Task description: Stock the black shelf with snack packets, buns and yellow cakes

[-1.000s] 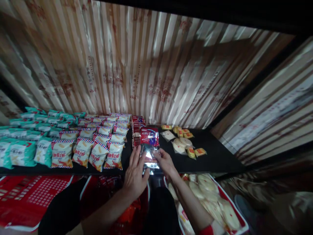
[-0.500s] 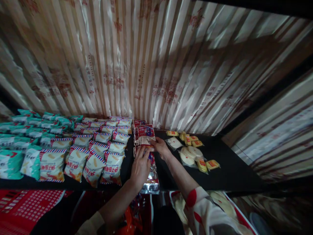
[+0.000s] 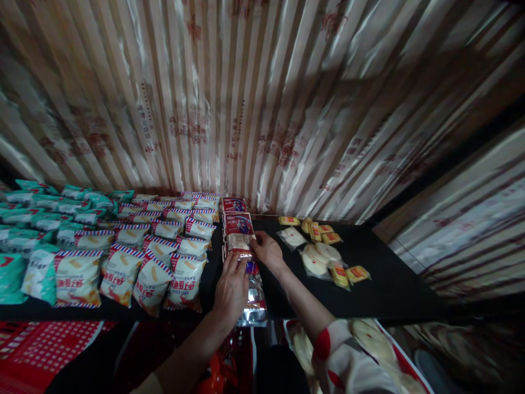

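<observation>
A flat red-and-white snack packet (image 3: 239, 224) lies on a stack of similar ones on the black shelf. My right hand (image 3: 267, 249) pinches the packet's right edge. At its near edge, the fingers of my left hand (image 3: 232, 287) lie outstretched on the plastic. Behind it, the top of another red packet (image 3: 234, 204) shows. Silver-and-orange packets (image 3: 256, 300) stick out toward the shelf's front edge, partly covered by my left hand.
White snack bags with striped edges (image 3: 187, 280) stand in rows at left, beside teal bags (image 3: 12, 276). Yellow packets (image 3: 357, 273) and round pale wafers in clear wrap (image 3: 314, 261) lie at right. A red basket (image 3: 53, 345) sits below; a striped plastic sheet (image 3: 254, 82) hangs behind.
The red packet has shifted slightly left and toward me, now lined up better with the stack. Both hands have moved a little with it.
</observation>
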